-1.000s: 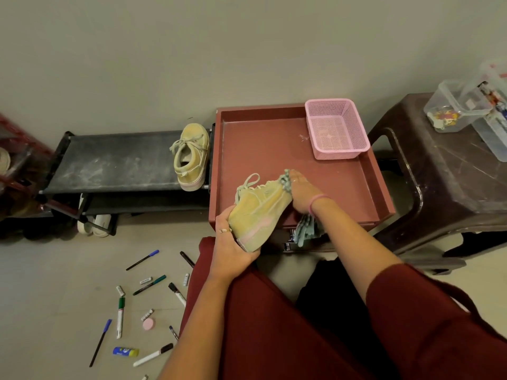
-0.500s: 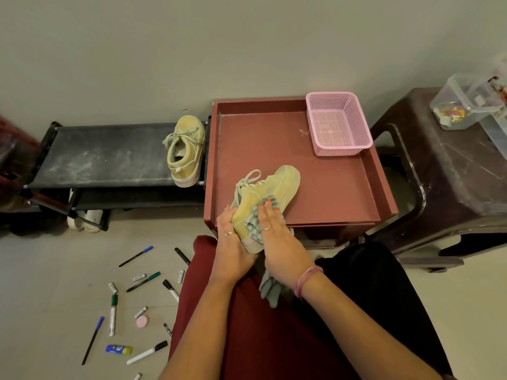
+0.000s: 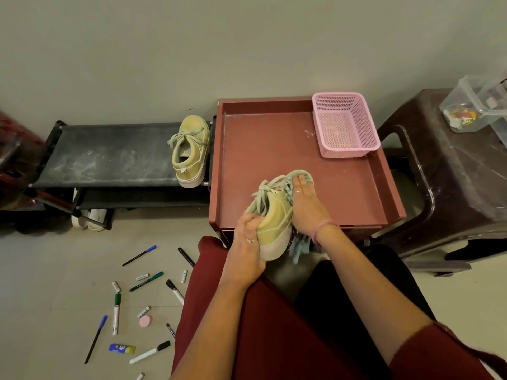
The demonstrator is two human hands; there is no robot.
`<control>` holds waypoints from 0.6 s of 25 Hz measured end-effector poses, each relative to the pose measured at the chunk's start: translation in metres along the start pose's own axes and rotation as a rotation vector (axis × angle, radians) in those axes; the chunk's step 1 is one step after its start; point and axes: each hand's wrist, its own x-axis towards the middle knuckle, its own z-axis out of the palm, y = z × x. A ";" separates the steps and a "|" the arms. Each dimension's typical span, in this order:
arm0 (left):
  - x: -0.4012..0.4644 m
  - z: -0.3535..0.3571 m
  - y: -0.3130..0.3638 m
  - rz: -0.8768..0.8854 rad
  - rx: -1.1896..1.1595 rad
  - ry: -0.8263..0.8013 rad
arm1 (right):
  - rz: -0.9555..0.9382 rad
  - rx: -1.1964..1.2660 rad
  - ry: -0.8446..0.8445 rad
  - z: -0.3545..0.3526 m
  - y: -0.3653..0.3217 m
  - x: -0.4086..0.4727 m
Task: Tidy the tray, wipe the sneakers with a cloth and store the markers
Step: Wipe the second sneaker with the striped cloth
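Note:
A yellow-green sneaker [image 3: 275, 219] lies over the front edge of the dark red tray [image 3: 263, 149]. My left hand [image 3: 247, 242] grips its heel end. Over the toe end lies my right hand [image 3: 303, 204], its fingers straight, pressing a pale green cloth [image 3: 297, 244] onto the shoe; the cloth's tail hangs below my wrist. The second sneaker [image 3: 190, 150] stands on the black rack [image 3: 109, 154] to the left. Several markers and pens [image 3: 116, 314] lie scattered on the floor at lower left. A pink basket [image 3: 344, 124] sits in the tray's far right corner.
A brown plastic stool [image 3: 450, 165] at the right carries clear boxes [image 3: 472, 105]. A pink round eraser [image 3: 144, 321] and a blue and yellow tube [image 3: 122, 348] lie among the markers. White shoes [image 3: 90, 219] sit under the rack. My knees fill the lower middle.
My right hand with the cloth has slid from the sneaker's heel end up to its toe. The sneaker now shows its laces on top. My left hand stays at the heel.

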 end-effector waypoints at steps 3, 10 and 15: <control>0.000 0.002 -0.003 -0.004 0.022 -0.009 | -0.111 0.229 -0.074 0.012 -0.016 -0.048; 0.003 0.003 -0.002 -0.061 -0.007 0.024 | -0.313 0.004 0.063 0.028 -0.023 -0.073; 0.005 0.005 -0.001 -0.072 0.105 -0.018 | -0.240 -0.242 0.170 0.023 0.000 -0.025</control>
